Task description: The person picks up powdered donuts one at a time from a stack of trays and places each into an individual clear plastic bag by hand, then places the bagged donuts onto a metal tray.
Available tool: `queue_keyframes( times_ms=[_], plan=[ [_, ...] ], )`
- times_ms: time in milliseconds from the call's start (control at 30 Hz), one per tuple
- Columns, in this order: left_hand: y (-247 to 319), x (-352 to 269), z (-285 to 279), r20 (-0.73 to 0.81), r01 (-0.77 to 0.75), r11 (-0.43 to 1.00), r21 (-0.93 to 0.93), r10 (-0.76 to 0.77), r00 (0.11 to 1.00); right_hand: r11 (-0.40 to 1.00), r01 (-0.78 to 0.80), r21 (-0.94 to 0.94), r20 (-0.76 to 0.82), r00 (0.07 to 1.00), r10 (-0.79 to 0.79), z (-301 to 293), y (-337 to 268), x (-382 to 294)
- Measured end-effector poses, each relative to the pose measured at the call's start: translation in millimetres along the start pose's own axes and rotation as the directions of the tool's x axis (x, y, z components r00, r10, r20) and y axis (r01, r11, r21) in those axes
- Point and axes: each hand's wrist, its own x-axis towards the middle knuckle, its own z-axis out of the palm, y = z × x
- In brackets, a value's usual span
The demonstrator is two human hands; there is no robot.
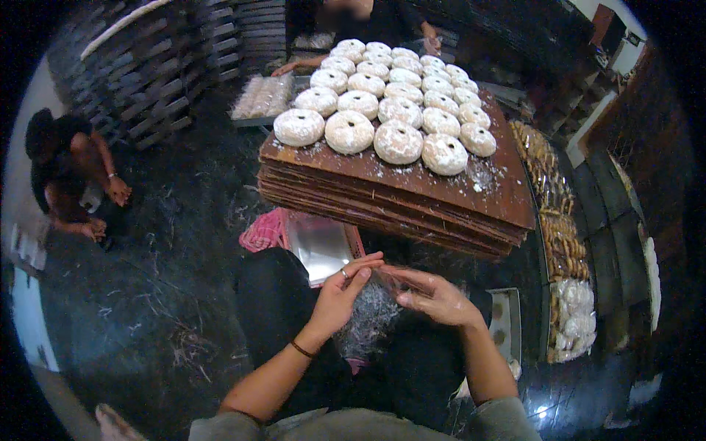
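My left hand [342,295], with a ring on one finger, and my right hand [438,296] meet above my lap. Between their fingertips stretches a thin clear plastic bag [390,280], blurred and hard to make out. Beneath them, between my knees, lies a heap of crumpled clear plastic [368,322]. Just beyond my left hand, a pink container [359,240] holds shiny clear plastic sheets or bags [321,251]. Farther ahead, many sugar-dusted ring doughnuts [349,132] sit in rows on a stack of brown boards [386,204], with loose white powder around them.
A pink cloth [263,231] lies left of the container. Packed goods [262,96] fill a tray behind it. Trays of bagged baked goods [562,242] line the right side. One person [71,165] crouches at left; another [364,22] works behind the boards. Crates [165,71] stand at back left.
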Motion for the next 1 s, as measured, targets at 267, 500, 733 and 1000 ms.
queue_keyframes(
  times_ms=[267,500,733,1000],
  plan=[
    [-27,29,38,-0.342,0.095,0.808,-0.581,-0.349,0.872,0.895,0.123,-0.429,-0.085,0.981,-0.176,34,-2,18],
    [-47,35,-12,-0.235,-0.031,0.426,-0.904,-0.435,0.869,0.881,-0.08,-0.467,-0.687,0.66,-0.305,-50,-38,24],
    [-62,44,6,-0.05,0.067,0.256,-0.964,-0.424,0.904,0.725,-0.414,-0.55,-0.824,0.414,-0.388,-111,-35,94],
    [-67,34,2,-0.127,-0.068,0.122,-0.99,-0.584,0.802,0.929,0.014,-0.369,-0.796,0.511,-0.324,-38,-54,34]
  ],
)
